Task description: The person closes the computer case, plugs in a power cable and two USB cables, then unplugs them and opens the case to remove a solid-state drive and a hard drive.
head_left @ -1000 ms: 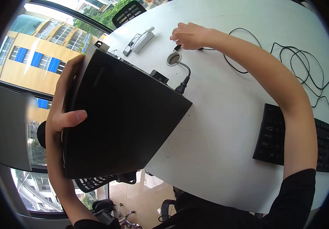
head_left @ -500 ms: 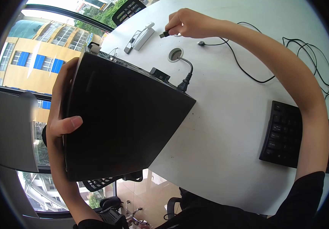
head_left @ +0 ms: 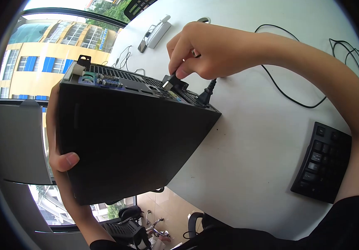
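Observation:
A black desktop computer case is tilted at the table's left edge, its back panel with the ports turned up and away. My left hand grips the case's left side, thumb on the broad black face and the other fingers hidden behind it. Pinched in my right hand is a black cable plug with a flat metal tip, held right at the back panel and overlapping the ports there. Near the panel's right end sits a power plug, partly below my right wrist. Blue and green ports show at the left end.
A black keyboard lies at the right of the white table, beside my forearm. Thin black cables loop across the far right. A white power strip lies at the back, near the window.
My right hand has brought the plug down from above the table to the case's back panel. The case has tipped so that more of its ports show.

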### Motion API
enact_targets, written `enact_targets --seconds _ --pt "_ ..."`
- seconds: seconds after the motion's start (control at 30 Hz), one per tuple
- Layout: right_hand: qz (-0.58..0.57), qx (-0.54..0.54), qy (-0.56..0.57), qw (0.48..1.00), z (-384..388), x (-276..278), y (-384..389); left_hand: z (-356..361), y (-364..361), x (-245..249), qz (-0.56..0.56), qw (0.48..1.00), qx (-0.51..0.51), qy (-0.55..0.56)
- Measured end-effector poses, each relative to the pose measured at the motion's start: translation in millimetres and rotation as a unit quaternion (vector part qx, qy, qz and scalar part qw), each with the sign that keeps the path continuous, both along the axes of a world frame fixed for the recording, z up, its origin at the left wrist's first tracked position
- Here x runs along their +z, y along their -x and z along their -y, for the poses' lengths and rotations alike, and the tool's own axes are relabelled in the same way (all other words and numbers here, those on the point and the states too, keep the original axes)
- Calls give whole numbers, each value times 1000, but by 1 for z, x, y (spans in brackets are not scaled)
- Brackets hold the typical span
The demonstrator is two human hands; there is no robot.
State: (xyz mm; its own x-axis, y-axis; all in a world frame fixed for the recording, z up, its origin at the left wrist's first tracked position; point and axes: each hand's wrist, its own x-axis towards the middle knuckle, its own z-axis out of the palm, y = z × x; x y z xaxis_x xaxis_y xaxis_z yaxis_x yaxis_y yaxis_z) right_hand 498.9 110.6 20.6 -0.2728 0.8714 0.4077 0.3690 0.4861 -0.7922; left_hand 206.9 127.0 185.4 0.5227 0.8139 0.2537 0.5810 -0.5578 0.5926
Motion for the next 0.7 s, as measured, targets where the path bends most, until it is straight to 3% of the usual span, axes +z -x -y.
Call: enact_targets --seconds 0.3,0.4,0.47,0.53,0.63,0.7 --pt "-28 4 -10 1000 0 -5 -5 -12 34 0 40 999 6 10" --pt "-50 7 44 998 8 6 -6 -13 39 1 52 998 -10 34" --pt "-36 132 235 962 -4 57 -27 -13 40 1 47 998 8 28" --pt "-37 205 218 954 -6 62 -36 -13 39 1 45 998 24 20" --pt "-59 221 -33 973 0 23 -37 -4 27 -5 60 997 50 6" --pt "-74 218 -75 970 -1 20 -35 -2 21 -6 63 997 55 2"
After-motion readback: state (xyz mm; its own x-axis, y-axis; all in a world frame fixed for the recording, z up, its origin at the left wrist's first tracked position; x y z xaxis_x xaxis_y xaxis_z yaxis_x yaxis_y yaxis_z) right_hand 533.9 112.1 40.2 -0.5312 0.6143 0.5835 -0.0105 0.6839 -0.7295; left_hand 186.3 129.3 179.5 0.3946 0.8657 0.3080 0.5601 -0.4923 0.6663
